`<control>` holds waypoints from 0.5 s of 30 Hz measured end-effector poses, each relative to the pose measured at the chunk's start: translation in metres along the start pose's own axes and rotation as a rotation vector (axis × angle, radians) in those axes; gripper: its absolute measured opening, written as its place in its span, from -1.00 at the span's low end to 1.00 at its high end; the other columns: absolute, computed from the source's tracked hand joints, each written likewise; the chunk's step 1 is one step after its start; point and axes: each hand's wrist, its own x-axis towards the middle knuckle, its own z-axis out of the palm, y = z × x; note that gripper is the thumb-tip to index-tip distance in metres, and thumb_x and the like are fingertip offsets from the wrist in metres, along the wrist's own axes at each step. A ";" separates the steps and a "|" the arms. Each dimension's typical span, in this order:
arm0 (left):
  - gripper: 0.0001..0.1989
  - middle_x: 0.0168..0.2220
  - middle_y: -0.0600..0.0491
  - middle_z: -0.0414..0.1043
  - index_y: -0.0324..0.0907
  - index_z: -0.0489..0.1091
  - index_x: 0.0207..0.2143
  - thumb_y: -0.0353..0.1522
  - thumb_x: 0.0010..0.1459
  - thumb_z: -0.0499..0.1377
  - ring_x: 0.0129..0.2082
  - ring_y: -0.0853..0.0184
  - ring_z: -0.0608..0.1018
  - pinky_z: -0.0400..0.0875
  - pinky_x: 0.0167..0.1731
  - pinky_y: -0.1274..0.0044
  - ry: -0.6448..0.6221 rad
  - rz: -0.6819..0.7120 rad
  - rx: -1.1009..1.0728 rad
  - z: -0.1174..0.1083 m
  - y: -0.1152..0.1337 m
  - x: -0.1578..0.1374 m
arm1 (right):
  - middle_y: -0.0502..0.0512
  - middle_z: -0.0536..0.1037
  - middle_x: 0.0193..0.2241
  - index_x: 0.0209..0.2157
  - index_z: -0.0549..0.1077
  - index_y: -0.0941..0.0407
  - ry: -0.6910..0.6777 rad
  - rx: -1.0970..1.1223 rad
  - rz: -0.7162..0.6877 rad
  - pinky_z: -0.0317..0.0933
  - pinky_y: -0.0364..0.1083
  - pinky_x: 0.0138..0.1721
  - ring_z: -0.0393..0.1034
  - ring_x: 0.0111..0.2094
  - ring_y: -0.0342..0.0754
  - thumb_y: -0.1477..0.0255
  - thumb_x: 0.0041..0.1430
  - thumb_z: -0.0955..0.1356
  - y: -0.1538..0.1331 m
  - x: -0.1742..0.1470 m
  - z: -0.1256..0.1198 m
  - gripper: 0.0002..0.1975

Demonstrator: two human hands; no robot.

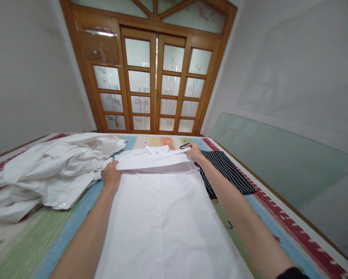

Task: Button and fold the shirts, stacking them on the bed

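A white button-up shirt (pixel 174 217) lies spread face up in front of me, its collar (pixel 156 150) at the far end and its button placket down the middle. One sleeve (pixel 150 162) stretches across the chest just below the collar. At the sleeve's left end, my left hand (pixel 111 174) is closed on the fabric. My right hand (pixel 193 151) pinches the shirt near the right shoulder. Beneath and beyond that hand lies a black garment with white stripes (pixel 229 170), partly hidden by my right forearm.
A crumpled heap of white cloth (pixel 60 166) lies left of the shirt. Everything rests on a colourful striped cover (pixel 71 221). A pale green glass panel (pixel 278 155) leans along the right wall. Wooden doors with glass panes (pixel 154 85) stand at the far end.
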 end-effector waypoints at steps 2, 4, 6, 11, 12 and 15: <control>-0.53 -0.08 -0.15 0.52 -0.25 0.46 -0.07 -0.62 -0.04 0.03 -0.04 0.11 0.51 0.35 0.01 0.36 -0.001 0.012 0.012 0.000 -0.001 0.001 | 0.15 0.58 -0.15 -0.15 0.50 0.16 0.009 0.004 0.061 0.29 -0.10 -0.12 0.46 -0.13 0.03 0.58 -0.10 0.36 0.003 0.001 0.002 -0.62; -0.56 -0.10 -0.17 0.52 -0.26 0.48 -0.11 -0.62 -0.04 0.04 -0.04 0.08 0.49 0.34 0.03 0.33 -0.002 0.017 0.035 0.001 -0.002 0.001 | 0.16 0.59 -0.15 -0.18 0.53 0.16 -0.025 -0.004 0.077 0.27 -0.10 -0.09 0.45 -0.08 0.04 0.61 -0.10 0.34 0.005 0.002 0.004 -0.64; -0.59 -0.13 -0.17 0.50 -0.27 0.49 -0.14 -0.61 -0.03 0.04 -0.05 0.08 0.48 0.35 0.01 0.33 0.002 0.002 0.044 0.001 -0.003 0.002 | 0.20 0.61 -0.20 -0.29 0.56 0.18 -0.075 -0.003 0.088 0.27 -0.11 -0.08 0.47 -0.08 0.07 0.60 -0.08 0.33 0.006 0.001 0.005 -0.73; -0.63 -0.16 -0.12 0.43 -0.23 0.48 -0.15 -0.58 0.00 0.04 -0.15 0.15 0.48 0.39 -0.05 0.38 0.045 -0.076 -0.013 0.001 -0.003 0.000 | 0.30 0.60 -0.46 -0.51 0.54 0.21 -0.261 0.011 0.174 0.35 -0.09 -0.31 0.54 -0.37 0.09 0.40 0.08 0.32 0.005 -0.004 0.007 -0.78; -0.64 -0.17 -0.11 0.42 -0.22 0.48 -0.15 -0.57 0.01 0.05 -0.17 0.15 0.48 0.39 -0.06 0.37 0.051 -0.088 -0.021 0.001 -0.003 0.000 | 0.28 0.60 -0.47 -0.51 0.53 0.21 -0.306 0.019 0.197 0.36 -0.09 -0.37 0.53 -0.45 0.06 0.34 0.12 0.30 0.004 -0.006 0.008 -0.72; -0.67 -0.18 -0.10 0.41 -0.22 0.47 -0.17 -0.54 0.00 0.07 -0.20 0.15 0.48 0.40 -0.08 0.36 0.054 -0.109 -0.030 -0.002 -0.001 -0.001 | 0.23 0.61 -0.46 -0.48 0.53 0.20 -0.391 -0.029 0.230 0.37 -0.09 -0.46 0.49 -0.55 0.01 0.18 0.14 0.31 0.000 -0.011 0.011 -0.62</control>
